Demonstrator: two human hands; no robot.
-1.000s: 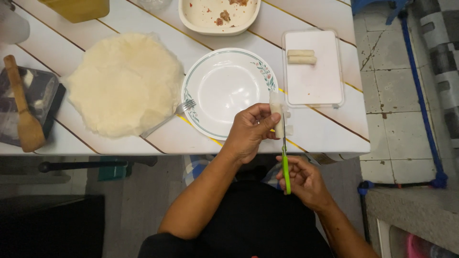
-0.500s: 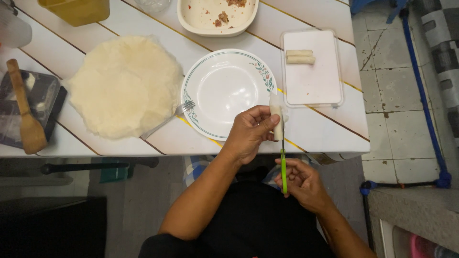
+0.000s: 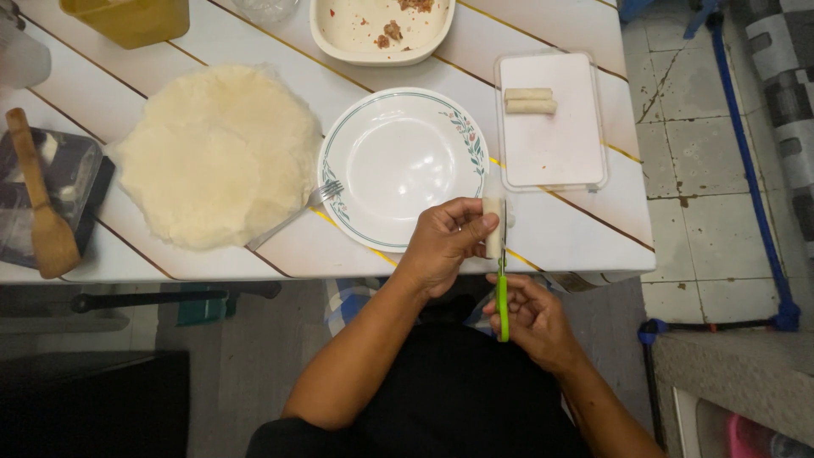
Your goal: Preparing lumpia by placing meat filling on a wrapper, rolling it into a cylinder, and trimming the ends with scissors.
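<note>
The left hand (image 3: 445,242) is closed around a pale rolled wrapper (image 3: 492,231), held upright between thumb and fingers at the near table edge, just past the 5 o'clock rim of the white plate (image 3: 398,165). The right hand (image 3: 530,318) is clenched on the green handles of a pair of scissors (image 3: 502,288), blades pointing toward 12 o'clock and lying against the roll's right side; whether the blades are parted cannot be told.

A fork (image 3: 297,216) rests at the plate's 8 o'clock, its tines on the rim. A stack of round pale wrappers (image 3: 216,153) lies at the plate's 9 o'clock. At 2 o'clock a white rectangular tray (image 3: 551,144) holds two finished rolls (image 3: 530,100). At 12 o'clock stands a cream dish (image 3: 339,38) with filling scraps. A wooden spatula (image 3: 42,212) lies at the far left.
</note>
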